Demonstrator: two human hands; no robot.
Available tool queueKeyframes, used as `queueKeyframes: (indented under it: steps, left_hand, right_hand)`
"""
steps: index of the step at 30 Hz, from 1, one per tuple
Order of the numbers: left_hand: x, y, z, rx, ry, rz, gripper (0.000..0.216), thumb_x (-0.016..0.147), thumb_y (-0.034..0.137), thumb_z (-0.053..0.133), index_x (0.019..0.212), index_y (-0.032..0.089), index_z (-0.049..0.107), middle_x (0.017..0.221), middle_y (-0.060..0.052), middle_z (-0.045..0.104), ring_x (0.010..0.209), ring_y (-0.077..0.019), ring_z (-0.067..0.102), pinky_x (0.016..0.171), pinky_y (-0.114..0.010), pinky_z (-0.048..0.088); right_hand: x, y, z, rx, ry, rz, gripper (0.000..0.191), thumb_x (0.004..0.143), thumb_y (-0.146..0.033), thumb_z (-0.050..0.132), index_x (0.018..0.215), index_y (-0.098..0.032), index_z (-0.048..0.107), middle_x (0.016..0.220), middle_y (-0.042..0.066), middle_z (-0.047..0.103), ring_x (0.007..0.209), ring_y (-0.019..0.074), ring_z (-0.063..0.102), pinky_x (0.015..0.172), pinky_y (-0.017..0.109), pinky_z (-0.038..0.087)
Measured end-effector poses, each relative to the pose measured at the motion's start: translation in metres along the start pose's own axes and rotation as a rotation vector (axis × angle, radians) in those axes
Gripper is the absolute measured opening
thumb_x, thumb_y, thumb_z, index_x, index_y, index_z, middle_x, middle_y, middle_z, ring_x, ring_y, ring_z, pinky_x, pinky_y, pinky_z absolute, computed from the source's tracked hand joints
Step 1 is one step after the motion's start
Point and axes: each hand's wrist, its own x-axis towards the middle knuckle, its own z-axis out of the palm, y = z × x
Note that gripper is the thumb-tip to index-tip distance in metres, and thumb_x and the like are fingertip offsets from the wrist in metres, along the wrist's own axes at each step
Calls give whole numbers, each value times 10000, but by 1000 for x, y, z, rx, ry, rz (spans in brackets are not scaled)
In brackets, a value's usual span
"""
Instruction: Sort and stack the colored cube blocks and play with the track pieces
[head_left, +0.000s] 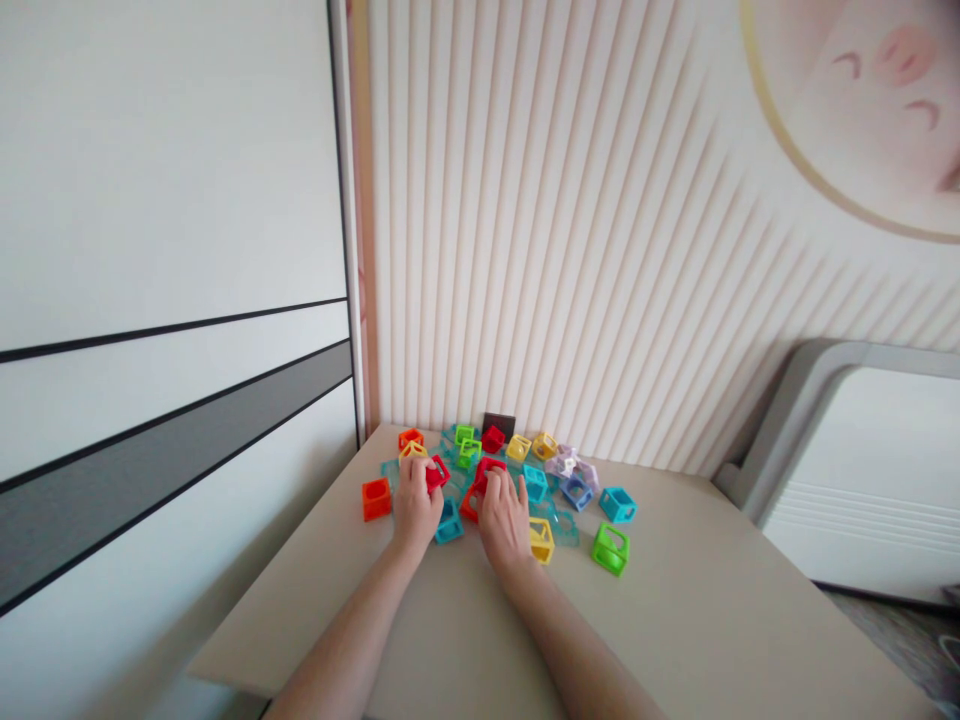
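Note:
Several hollow plastic cubes in many colours lie scattered at the far end of a beige table [675, 610]. My left hand [415, 505] has its fingers closed round a small red cube [437, 472]. My right hand [505, 515] is curled over another red cube [486, 470] right beside it. A teal cube [450, 523] sits between my wrists, and a yellow cube [541, 540] lies just right of my right hand. An orange cube [376, 498] stands to the left of my left hand.
A green cube [610, 548] and a teal cube [617, 503] lie off to the right. A dark block [499, 423] leans at the ribbed wall [570, 250]. White panelling [165, 300] borders the left; a white-and-grey bed frame [847, 450] stands on the right.

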Motion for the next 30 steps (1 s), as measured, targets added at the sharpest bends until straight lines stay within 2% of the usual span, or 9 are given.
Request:
queueKeyframes:
  steps: [5,10,15,20,23,27,30]
  left_hand:
    - [1,-1,3,1,-28,-1,341,728,-24,475,950,235,481,959,-73,537,891,-257,616,761,-375,543]
    - [2,-3,6,2,-43,-15,328,743,-19,473,945,240,474,956,-66,540,870,-251,620,731,-365,540]
    - [5,-5,5,-13,-20,-8,328,740,-21,467,943,236,476,945,-65,538,877,-249,611,760,-378,539]
    - [8,-4,-2,-51,37,40,339,724,-22,462,959,222,485,957,-74,536,923,-256,597,815,-413,534]
    - [6,-3,-3,-88,71,96,351,732,-12,465,1003,210,485,988,-79,556,965,-247,605,856,-415,532]
    - [0,-1,0,-145,89,169,435,782,22,478,1191,171,474,1082,-117,607,1038,-246,625,891,-411,538]
    - [-1,1,1,-165,49,168,462,799,13,466,1233,167,490,1115,-126,625,1072,-246,630,919,-410,534]
  right_hand:
    - [1,-2,0,6,22,19,147,941,-118,470,1053,-203,513,1135,129,670,1200,315,579,1123,602,295]
    - [2,-3,-3,6,23,37,219,899,-120,535,1110,-178,521,1233,153,644,1349,360,465,1148,651,209]
    - [1,-2,-7,-20,-39,54,287,862,-145,610,1140,-157,536,1311,178,606,1458,406,299,1145,698,149]
    - [-1,-2,-6,-55,-27,44,342,861,-164,620,1192,-154,533,1341,195,586,1491,399,222,1140,711,115]
    - [-2,-4,-9,-45,-12,45,358,861,-190,613,1207,-148,531,1351,200,579,1495,402,207,1142,706,116]
    - [-4,-10,-14,-6,30,46,328,870,-228,578,1180,-135,523,1333,195,580,1485,415,221,1142,697,129]
    - [-3,-10,-16,36,82,27,261,890,-203,524,1145,-149,517,1287,179,598,1440,395,322,1140,662,184]
